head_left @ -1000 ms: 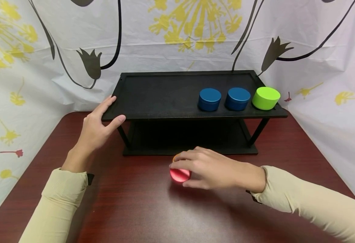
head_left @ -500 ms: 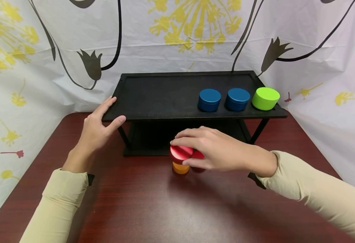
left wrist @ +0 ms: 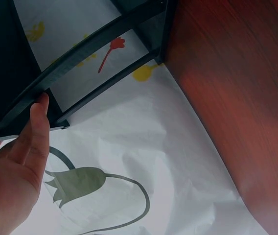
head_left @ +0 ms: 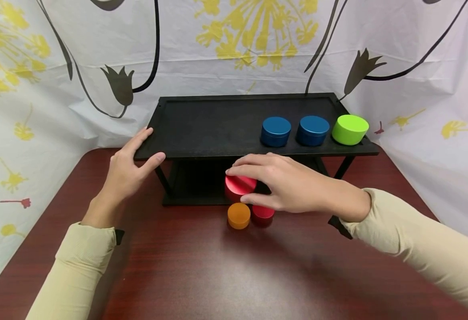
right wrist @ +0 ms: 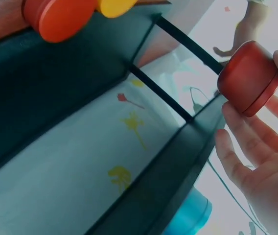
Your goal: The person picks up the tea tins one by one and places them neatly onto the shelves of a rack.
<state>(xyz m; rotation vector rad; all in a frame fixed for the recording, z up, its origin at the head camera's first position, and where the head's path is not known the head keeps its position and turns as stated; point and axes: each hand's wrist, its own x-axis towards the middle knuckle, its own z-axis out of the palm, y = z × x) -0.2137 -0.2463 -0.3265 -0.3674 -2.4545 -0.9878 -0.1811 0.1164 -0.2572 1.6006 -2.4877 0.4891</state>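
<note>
In the head view my right hand [head_left: 288,182] grips a round red tin [head_left: 240,186] between thumb and fingers. The tin is held in front of the shelf's lower opening, off the table; the right wrist view shows the same red tin [right wrist: 250,78] against the fingertips. Below it, an orange tin [head_left: 239,216] and a second red tin [head_left: 263,215] stand side by side on the table. My left hand [head_left: 127,166] holds the left front corner of the black two-tier shelf [head_left: 206,126]. Some of its fingers are hidden in the head view.
On the shelf's upper tier, toward the right, stand two blue tins, one left [head_left: 276,132] and one right [head_left: 313,131], with a lime-green tin [head_left: 350,130] at the end. The lower tier [head_left: 194,195] sits on the reddish-brown table [head_left: 170,266]. A patterned white curtain [head_left: 226,75] hangs behind.
My right hand has lifted the red tin off the table and carried it toward the lower tier, uncovering the orange tin and the other red one. The left hand stays put.
</note>
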